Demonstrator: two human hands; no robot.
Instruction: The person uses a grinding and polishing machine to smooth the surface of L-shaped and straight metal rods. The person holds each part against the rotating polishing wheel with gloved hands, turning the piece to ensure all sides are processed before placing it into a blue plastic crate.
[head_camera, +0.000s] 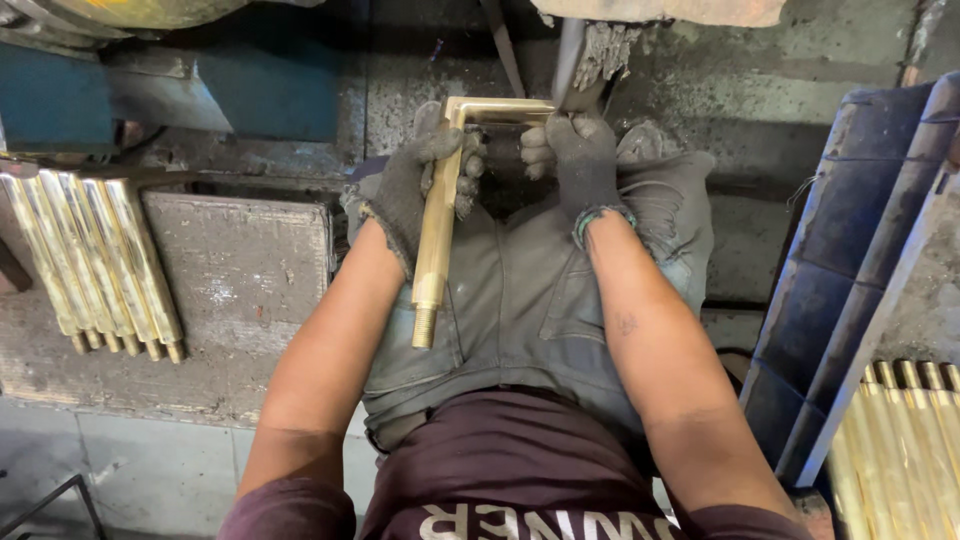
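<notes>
I hold an L-shaped brass handle (437, 225) over my lap. Its long arm points down toward me and ends in a threaded tip; its short arm runs right at the top. My left hand (415, 180), in a dark worn glove, grips the long arm near the bend. My right hand (575, 155), also gloved, holds the end of the short arm. That end meets a frayed, dirty buffing wheel (600, 50) just above my fingers.
A row of several finished brass handles (95, 260) lies on a grey block (240, 270) at my left. More brass pieces (905, 450) lie at the lower right beside a blue frame (850, 260). Grimy concrete floor lies ahead.
</notes>
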